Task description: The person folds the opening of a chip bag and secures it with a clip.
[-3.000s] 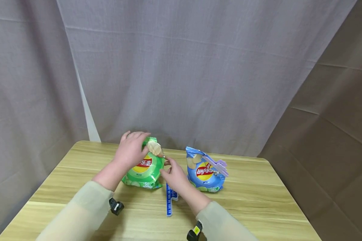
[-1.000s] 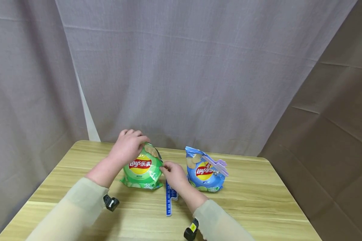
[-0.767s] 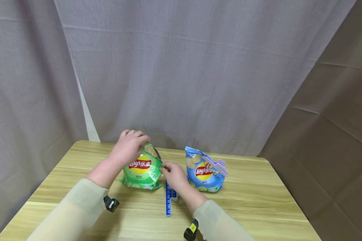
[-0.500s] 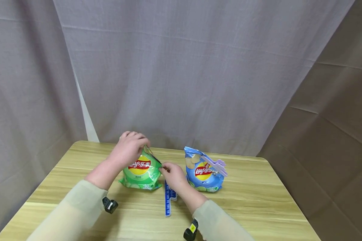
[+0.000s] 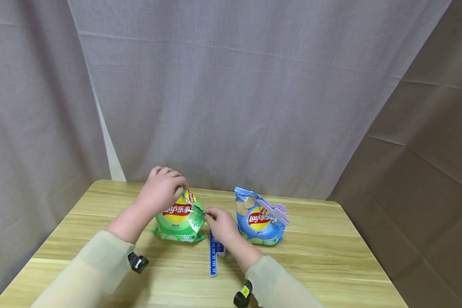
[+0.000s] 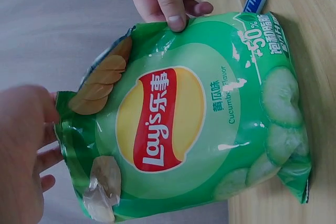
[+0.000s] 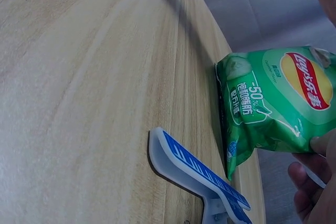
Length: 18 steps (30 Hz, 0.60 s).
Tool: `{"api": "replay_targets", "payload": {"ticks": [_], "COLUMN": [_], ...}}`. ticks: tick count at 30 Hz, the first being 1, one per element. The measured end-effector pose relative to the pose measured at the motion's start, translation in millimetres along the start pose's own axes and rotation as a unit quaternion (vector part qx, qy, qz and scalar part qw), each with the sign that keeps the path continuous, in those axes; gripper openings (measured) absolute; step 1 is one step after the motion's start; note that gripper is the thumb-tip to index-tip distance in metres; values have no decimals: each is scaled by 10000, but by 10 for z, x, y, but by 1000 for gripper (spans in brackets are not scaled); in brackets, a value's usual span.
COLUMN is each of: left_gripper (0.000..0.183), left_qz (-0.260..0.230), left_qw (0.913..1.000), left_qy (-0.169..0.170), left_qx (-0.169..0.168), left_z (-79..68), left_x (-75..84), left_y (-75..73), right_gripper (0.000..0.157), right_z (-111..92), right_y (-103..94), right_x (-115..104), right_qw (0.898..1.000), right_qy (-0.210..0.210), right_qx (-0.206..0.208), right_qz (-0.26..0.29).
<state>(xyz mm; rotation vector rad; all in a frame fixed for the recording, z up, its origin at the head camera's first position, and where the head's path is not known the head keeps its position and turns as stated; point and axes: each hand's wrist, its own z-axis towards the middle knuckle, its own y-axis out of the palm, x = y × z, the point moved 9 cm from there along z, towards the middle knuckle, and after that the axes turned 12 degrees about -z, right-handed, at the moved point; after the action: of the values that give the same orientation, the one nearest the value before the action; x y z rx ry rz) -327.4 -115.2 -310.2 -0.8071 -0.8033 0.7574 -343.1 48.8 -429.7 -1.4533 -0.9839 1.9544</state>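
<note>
A green bag of potato chips (image 5: 175, 226) stands on the table, its front towards me. My left hand (image 5: 159, 190) grips its top left corner; in the left wrist view the left fingers hide part of that edge. My right hand (image 5: 222, 224) pinches the bag's right edge between thumb and fingers, as the right wrist view also shows. In the head view the bag's upper right part is folded over, with a second piece of logo showing. A blue and white bag clip (image 5: 214, 256) lies on the table just below my right hand, partly hidden by it.
To the right stands a blue bag of potato chips (image 5: 256, 233), with a purple clip (image 5: 276, 211) across its slanted top. The wooden table (image 5: 323, 256) ends at grey curtains (image 5: 215, 107) behind and brown cloth (image 5: 419, 192) on the right.
The green bag's upper right part has folded down, hiding its chip picture and baring a second logo in the head view. My left hand has shifted slightly left, still gripping the top.
</note>
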Motion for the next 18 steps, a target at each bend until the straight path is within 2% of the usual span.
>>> {"api": "replay_targets", "payload": {"ticks": [3,11,16,18], "left_gripper": [18,14,34,37], "left_qz": [-38,-71,-237,-191], "left_qw": [9999,9999,9994,9995], "left_qy": [-104,-56,-237,-222], "left_qx": [-35,97,84,78], "left_z": [-1,-4,-17,-24], "left_x": [-10,-18,-78,-83], "left_y": [0,2,4,-8], "right_gripper": [20,19,19,19], "right_z": [4,1,-11,-17], "right_y": [-2,-18,-21,-21], "right_x": [3,-2,10,14], "right_qw": [10000,9998,9999,9999], "right_qy": [14,-62,-15,3], "right_qx": [6,117,100,72], "right_qz": [-1,-131,-104,-81]}}
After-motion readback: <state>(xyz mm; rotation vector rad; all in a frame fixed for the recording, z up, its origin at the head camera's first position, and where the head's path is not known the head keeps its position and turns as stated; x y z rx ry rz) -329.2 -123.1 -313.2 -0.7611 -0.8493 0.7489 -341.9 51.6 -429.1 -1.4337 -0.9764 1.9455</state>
